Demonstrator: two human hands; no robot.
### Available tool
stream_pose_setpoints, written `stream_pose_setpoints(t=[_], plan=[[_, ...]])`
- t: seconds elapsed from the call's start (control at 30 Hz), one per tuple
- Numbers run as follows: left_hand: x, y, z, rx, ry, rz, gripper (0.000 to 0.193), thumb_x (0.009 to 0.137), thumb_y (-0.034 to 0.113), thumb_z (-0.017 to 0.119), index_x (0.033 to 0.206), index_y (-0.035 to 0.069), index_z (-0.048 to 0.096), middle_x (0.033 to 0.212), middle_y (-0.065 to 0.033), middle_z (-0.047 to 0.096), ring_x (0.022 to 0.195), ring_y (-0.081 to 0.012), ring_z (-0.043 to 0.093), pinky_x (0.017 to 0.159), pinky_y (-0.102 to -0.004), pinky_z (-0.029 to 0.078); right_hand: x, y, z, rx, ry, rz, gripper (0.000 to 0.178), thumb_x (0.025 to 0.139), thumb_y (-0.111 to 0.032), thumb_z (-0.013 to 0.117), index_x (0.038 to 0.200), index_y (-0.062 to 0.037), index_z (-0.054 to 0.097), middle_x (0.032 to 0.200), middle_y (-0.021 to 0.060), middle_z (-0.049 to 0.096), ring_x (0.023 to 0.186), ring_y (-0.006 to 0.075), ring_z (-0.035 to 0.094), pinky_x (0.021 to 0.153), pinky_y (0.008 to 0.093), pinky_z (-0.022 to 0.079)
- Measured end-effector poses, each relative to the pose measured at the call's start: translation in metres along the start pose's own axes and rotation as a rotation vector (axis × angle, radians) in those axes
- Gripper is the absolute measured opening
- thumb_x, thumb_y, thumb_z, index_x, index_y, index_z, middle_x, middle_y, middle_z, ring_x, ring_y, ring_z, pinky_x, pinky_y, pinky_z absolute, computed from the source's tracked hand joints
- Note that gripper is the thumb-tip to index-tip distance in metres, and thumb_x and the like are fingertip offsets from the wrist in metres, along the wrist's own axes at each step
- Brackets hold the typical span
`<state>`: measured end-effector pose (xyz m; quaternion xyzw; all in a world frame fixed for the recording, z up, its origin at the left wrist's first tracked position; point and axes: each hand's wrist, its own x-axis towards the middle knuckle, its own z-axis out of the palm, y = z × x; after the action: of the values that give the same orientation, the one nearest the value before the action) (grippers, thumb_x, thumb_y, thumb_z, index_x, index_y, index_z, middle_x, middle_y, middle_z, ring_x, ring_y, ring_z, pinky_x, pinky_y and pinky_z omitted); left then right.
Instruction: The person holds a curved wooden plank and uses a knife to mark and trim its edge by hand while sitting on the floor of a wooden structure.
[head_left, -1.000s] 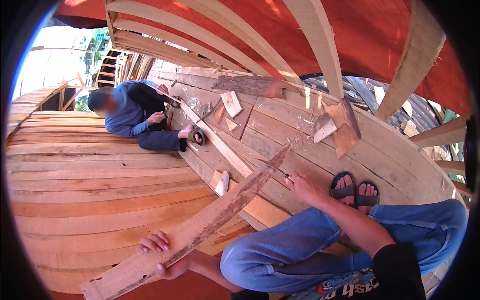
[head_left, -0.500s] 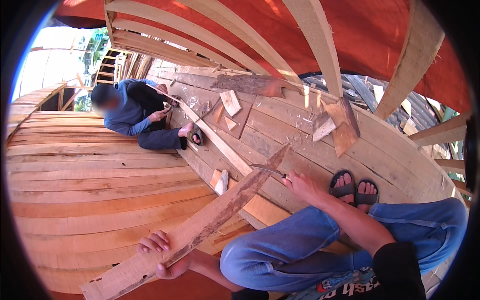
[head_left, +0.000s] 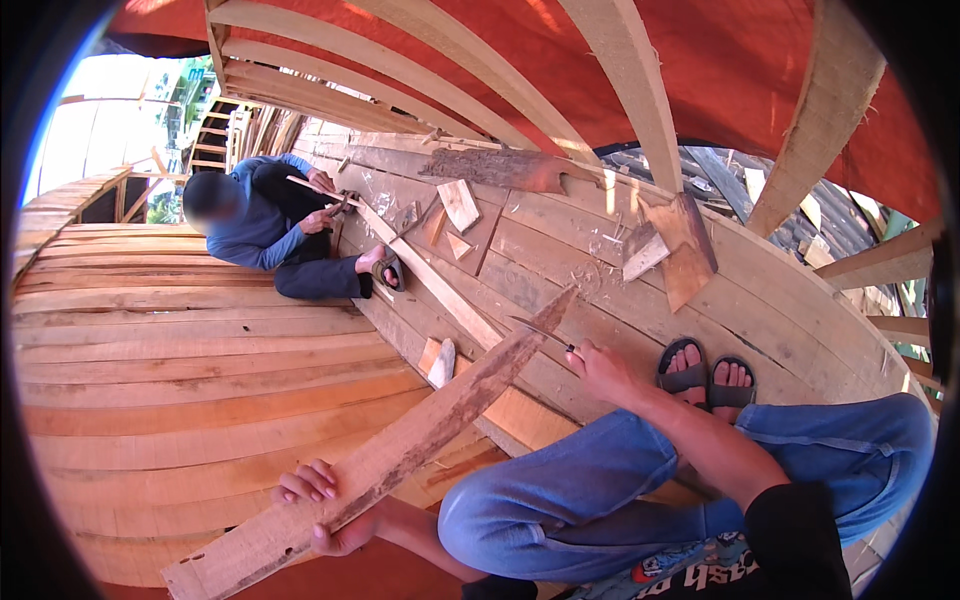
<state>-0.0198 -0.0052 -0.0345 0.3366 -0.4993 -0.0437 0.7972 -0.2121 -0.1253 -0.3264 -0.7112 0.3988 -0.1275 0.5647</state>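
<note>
A long wooden plank with a rough, dark edge slants from the lower left up to a pointed end near the middle. My left hand grips it close to its wide lower end, fingers over one edge and thumb over the other. In my right hand, closed round the handle, is a knife with a thin curved blade. The blade lies across the plank near its pointed end; whether it cuts into the wood I cannot tell.
A person sits at the far left, holding a long thin strip of wood. Offcuts and shavings lie on the plank floor. Curved wooden ribs rise on the right before a red tarp. A pale stone-like piece lies beyond my plank.
The knife in my right hand has shifted slightly toward the plank's pointed end. My left hand and the plank hold nearly still. The other person's hands have moved a little along the strip.
</note>
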Motion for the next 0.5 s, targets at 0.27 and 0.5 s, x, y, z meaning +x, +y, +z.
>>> stream_pose_setpoints(t=[0.27,0.5], plan=[[0.000,0.000,0.000,-0.016,0.000,-0.004,0.042,0.066,0.020,0.063,0.097,0.003,0.041,0.075,-0.0046,0.038,0.060,-0.0139,0.039,0.061,-0.0274,0.034,-0.004,-0.006,0.004,0.005,0.000,-0.015,0.039,0.099,-0.034,0.041,0.101,0.0029,0.051,0.078,0.0284,0.064,0.076,0.0468,0.064,0.068,0.0554,0.050],[0.002,-0.001,-0.003,0.002,-0.009,0.004,0.042,0.066,0.021,0.063,0.098,0.003,0.041,0.074,-0.0045,0.038,0.060,-0.0140,0.040,0.061,-0.0275,0.034,0.002,-0.018,-0.004,-0.002,-0.017,0.042,0.042,0.099,-0.036,0.041,0.099,0.0039,0.052,0.077,0.0288,0.064,0.076,0.0459,0.064,0.068,0.0543,0.050]])
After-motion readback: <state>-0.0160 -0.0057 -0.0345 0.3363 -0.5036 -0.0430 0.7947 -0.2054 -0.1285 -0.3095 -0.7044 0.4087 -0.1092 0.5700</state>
